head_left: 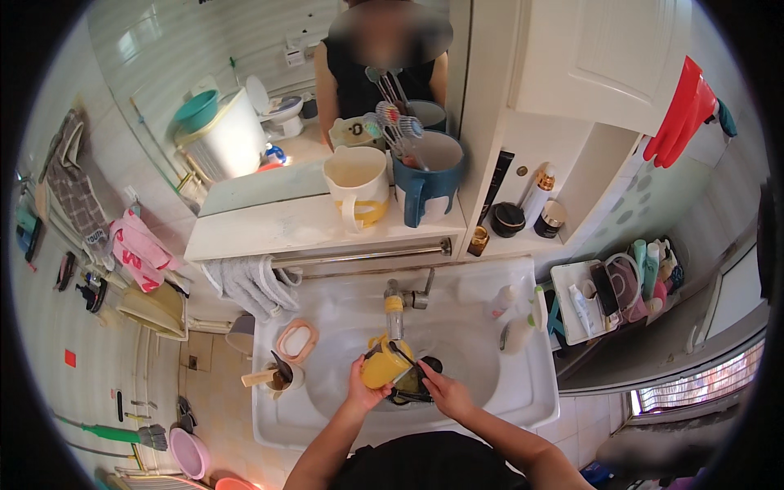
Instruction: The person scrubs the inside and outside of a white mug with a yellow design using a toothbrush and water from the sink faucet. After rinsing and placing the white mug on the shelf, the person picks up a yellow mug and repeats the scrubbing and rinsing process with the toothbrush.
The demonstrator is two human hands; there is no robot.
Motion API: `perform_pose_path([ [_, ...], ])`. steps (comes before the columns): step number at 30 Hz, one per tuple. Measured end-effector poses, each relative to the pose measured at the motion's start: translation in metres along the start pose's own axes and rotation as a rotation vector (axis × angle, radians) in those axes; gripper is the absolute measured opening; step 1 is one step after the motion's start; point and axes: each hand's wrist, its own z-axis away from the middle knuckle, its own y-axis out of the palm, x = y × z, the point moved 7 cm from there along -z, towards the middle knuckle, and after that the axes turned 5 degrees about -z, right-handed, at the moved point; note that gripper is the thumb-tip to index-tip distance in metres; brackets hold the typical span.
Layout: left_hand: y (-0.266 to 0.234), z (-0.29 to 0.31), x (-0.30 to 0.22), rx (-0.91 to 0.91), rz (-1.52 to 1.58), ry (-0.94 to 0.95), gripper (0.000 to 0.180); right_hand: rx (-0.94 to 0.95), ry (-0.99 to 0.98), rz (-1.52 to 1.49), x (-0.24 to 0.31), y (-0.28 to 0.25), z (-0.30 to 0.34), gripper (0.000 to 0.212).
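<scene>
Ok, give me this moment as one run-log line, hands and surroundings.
left hand: holds yellow container | right hand: holds dark slim item against container | place: over white sink, below tap

One yellow container (384, 370), two shelf mugs (359, 181), one faucet (417, 300)

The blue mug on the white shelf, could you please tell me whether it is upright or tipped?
Upright: the blue mug stands mouth-up on the white shelf, with toothbrushes rising out of it.
</scene>
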Motion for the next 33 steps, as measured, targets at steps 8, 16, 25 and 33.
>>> perform_pose_path([
  [8,-0.003,-0.002,0.005,0.026,-0.149,-0.032,0.051,-0.048,0.577,-0.629,-0.110,0.054,-0.009,0.048],
  [16,0.014,-0.017,-0.010,-0.038,-0.748,0.436,0.055,0.055,0.719,-0.828,-0.060,0.038,-0.026,0.061],
  [25,0.034,-0.007,-0.036,0.402,0.080,0.255,0.053,-0.037,0.855,-1.120,-0.105,0.034,0.009,0.038],
  [33,0.040,-0.025,-0.028,0.405,0.034,0.145,0.046,-0.013,0.874,-1.189,-0.107,0.033,0.011,0.038],
])
